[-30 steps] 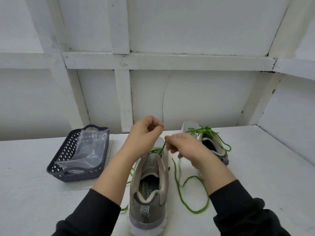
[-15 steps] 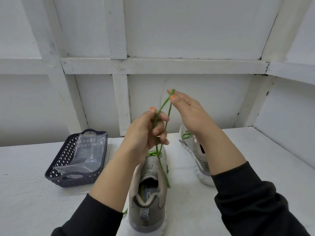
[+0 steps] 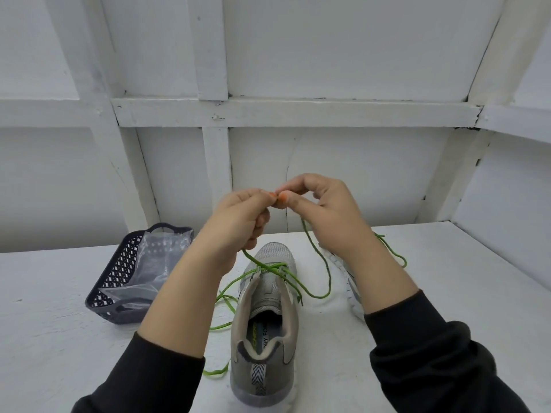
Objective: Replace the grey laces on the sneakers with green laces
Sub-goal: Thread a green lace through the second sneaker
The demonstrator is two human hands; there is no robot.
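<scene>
A grey sneaker [image 3: 265,332] stands on the white table, heel toward me, with a green lace [image 3: 323,281] threaded through its lowest eyelets. My left hand [image 3: 238,222] and my right hand [image 3: 325,210] are raised above its toe, fingertips meeting, each pinching a part of the green lace. One strand drops from my right hand in a loop to the shoe; another runs from my left hand down to the eyelets. A second sneaker [image 3: 351,287] lies behind my right forearm, mostly hidden, with green lace ends showing at its right.
A dark plastic basket [image 3: 119,269] holding a clear plastic bag [image 3: 152,263] sits at the left of the table. A loose lace end trails on the table left of the shoe. White panelled walls close the back and right.
My right hand has come down from its high pull and met my left hand above the toe. The lace that was drawn taut upward now hangs slack in a loop.
</scene>
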